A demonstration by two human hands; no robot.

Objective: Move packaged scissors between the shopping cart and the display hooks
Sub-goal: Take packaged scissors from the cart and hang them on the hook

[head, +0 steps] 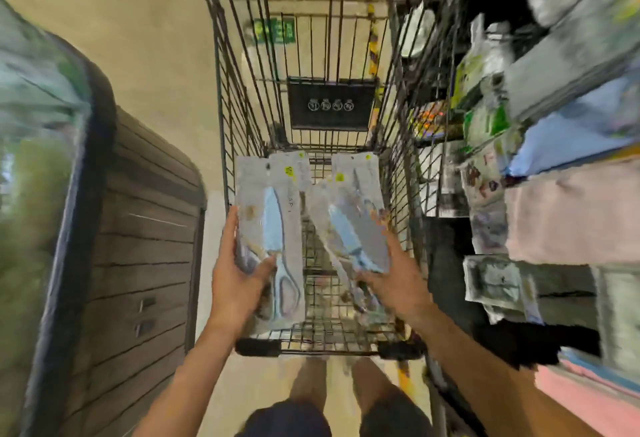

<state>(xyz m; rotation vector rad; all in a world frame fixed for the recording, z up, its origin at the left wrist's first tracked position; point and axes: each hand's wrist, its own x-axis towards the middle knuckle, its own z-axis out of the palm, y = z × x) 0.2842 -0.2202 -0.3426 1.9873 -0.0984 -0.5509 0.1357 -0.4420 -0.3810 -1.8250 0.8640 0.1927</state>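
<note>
Hands grip a scissors pack each, left hand point(239, 284) on left pack point(268, 229), right hand point(398, 281) on right pack point(349, 225), long axes pointing up-frame over the cart point(398, 159).

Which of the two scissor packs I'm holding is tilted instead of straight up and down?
The pack in your right hand, the right pack: it leans diagonally over the cart. The left pack, in your left hand, stands nearly straight.

Wire shopping cart point(242, 97), scissor packs point(346, 229) inside
</note>
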